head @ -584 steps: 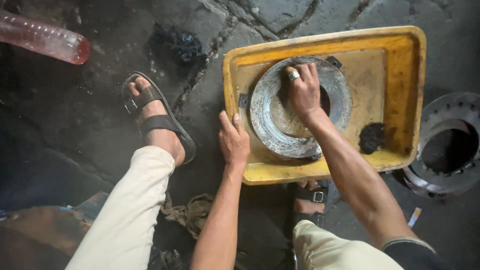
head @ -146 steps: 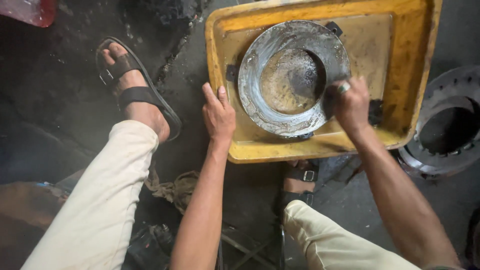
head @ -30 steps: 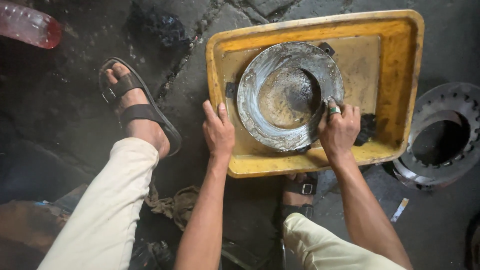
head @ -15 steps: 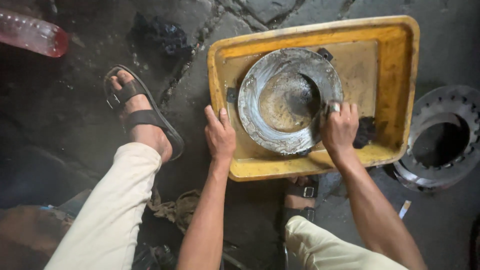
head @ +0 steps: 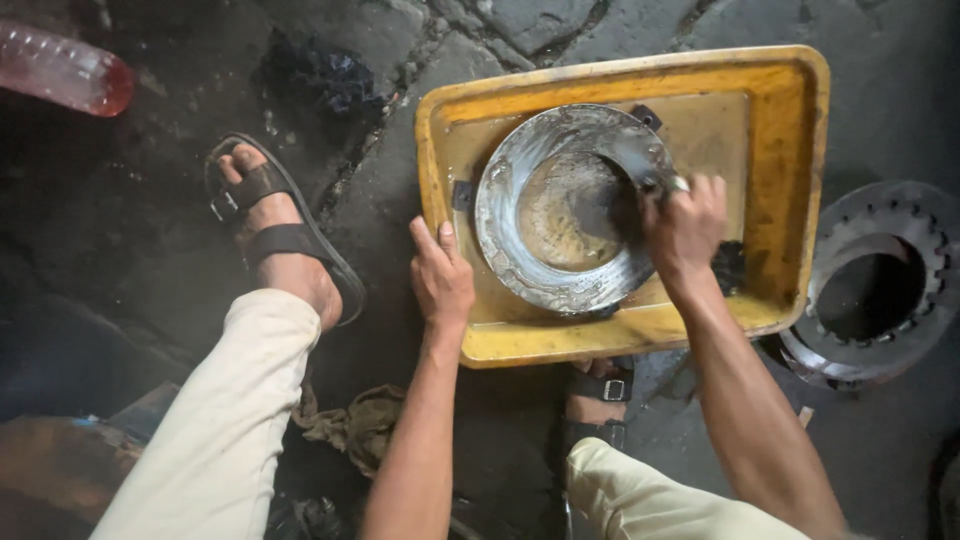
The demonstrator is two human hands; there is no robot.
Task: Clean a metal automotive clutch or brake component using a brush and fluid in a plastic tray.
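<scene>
A yellow plastic tray [head: 790, 180] sits on the stone floor and holds a wide, greasy metal ring [head: 510, 250] in murky liquid. My left hand [head: 440, 280] grips the tray's left rim near the front corner. My right hand [head: 685, 225], with a ring on one finger, has its fingers curled tight against the metal ring's right edge. The fingertips are blurred, and anything held under them is hidden. A dark wad [head: 730, 265] lies in the tray just behind that hand.
A second toothed metal ring [head: 880, 290] lies on the floor right of the tray. A pink plastic bottle [head: 60, 75] lies at the far left. My sandalled feet [head: 275, 235] flank the tray, and a dirty rag [head: 360, 425] lies between my legs.
My right hand has slid up along the ring's right edge, away from the dark wad. My left hand stays on the tray rim.
</scene>
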